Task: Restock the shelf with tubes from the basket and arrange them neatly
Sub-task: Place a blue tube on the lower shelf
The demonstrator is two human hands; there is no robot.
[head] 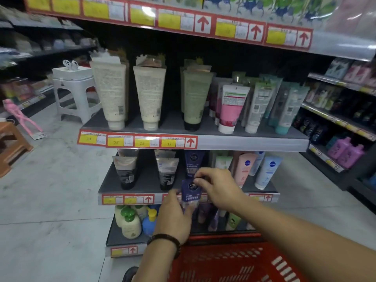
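A red basket of perforated plastic is sitting at the bottom of the view, right below the person's arms; only its rim and slotted wall are showing, so its contents cannot be told.

Above it, a grey shelf is holding tubes that are standing cap-down. Two grey-and-black tubes are standing on its left part. A matching blue tube is standing near the middle, and a pink tube and a white tube are standing to the right. The upper shelf is carrying taller cream, green and pink tubes in rows. The bottom shelf is holding cream pump bottles with green tops.

Both hands are holding one dark blue tube upright in the air, cap down. It is hanging in front of the grey shelf's price strip and just ahead of the matching blue tube. The left hand is cupping the lower end, with its thumb and fingers curling round the pale cap. The right hand is pinching the flat top edge between thumb and forefinger, its other fingers bending loosely.

The dark blue tube is showing a round logo and white lettering on its front, and it is narrowing toward a clear or whitish cap. A dark beaded bracelet is circling the left wrist.
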